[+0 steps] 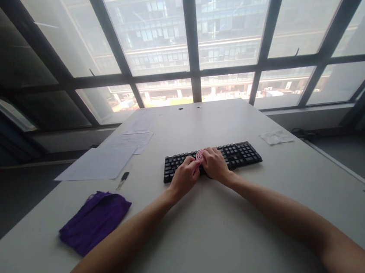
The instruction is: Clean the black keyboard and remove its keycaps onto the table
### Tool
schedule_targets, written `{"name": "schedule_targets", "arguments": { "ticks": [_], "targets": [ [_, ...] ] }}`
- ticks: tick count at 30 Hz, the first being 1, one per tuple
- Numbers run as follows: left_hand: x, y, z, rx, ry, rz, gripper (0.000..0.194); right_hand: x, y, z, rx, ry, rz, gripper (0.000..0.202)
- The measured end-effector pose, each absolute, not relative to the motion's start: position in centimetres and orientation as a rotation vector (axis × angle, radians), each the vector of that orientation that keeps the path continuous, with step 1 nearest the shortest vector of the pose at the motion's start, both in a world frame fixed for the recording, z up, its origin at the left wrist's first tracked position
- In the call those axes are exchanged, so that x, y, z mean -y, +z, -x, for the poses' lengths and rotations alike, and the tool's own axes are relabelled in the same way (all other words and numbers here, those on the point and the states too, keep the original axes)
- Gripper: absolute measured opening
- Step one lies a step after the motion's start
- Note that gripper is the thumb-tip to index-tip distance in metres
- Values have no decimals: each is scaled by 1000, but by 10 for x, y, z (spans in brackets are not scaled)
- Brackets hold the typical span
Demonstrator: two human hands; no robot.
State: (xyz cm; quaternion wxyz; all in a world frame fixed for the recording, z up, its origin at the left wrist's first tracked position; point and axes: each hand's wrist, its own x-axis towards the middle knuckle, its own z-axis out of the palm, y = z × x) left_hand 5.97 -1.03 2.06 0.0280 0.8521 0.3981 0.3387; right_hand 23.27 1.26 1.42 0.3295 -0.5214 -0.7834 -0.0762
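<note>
A black keyboard (241,153) lies across the white table in front of me. Above its middle keys is a small pink coil (199,155) with a light spiral pattern, partly covered by my fingers; its exact kind is unclear. My left hand (184,173) is closed, with thumb and fingertips at the coil's lower left edge. On the other side, my right hand (215,163) has its fingers curled over the coil's right edge. Both hands rest over the keyboard and hide several of its keys.
A folded purple cloth bag (95,219) lies beside my left forearm. Beyond it are a small black-and-silver object (124,176) and white paper sheets (98,162). A clear crumpled plastic wrapper (276,137) sits at the right. Large windows (158,30) stand behind the table (214,124).
</note>
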Motion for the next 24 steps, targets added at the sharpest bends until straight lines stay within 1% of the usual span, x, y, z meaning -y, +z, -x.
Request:
{"name": "schedule_targets", "arguments": {
  "ticks": [24],
  "targets": [
    [12, 22, -61, -1247, 1028, -2654, 26, -11, 11, -231, 2051, -215, 1425, 16]
  ]
}}
